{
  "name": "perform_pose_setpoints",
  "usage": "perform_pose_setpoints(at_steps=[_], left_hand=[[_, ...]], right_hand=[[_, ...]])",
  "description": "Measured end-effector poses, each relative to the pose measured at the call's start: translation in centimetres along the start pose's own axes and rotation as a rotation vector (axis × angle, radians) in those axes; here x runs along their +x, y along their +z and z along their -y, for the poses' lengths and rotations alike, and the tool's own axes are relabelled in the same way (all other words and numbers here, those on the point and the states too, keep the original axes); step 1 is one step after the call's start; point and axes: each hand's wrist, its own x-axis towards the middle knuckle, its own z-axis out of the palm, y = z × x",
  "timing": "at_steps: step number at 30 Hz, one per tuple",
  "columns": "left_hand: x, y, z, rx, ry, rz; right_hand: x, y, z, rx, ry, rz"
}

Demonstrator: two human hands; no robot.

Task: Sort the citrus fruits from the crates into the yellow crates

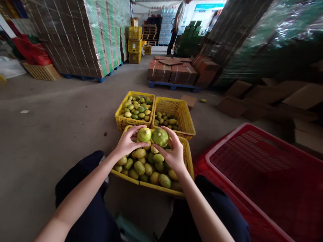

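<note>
Hovering side by side above the near yellow basket, the left hand holds a yellow-green lemon and the right hand a greener lemon, both with one end facing up from the basket.

The grey concrete floor lies in dim light, brighter toward a white far wall. At left stands a tall plastic-wrapped stack of brown-and-green cartons; ahead, strapped reddish-brown cardboard boxes sit on a low blue pallet.
</note>
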Motion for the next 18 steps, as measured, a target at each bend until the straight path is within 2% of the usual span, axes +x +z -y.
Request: perform_pose_setpoints(at_steps=[4,7,10,18], left_hand=[[0.2,0.1,0.1,-0.064,-0.017,0.038],[0.3,0.1,0.4,-0.050,0.044,0.000],[0.4,0.1,0.7,0.001,0.102,-0.046],[0.4,-0.3,0.4,-0.010,0.102,0.007]], right_hand=[[0.2,-0.6,1.1,-0.153,-0.132,-0.026],[0.2,-0.8,1.3,-0.213,-0.179,-0.029],[0.2,-0.8,1.3,-0.212,-0.172,-0.027],[0.3,-0.9,1.5,-0.103,-0.115,0.010]])
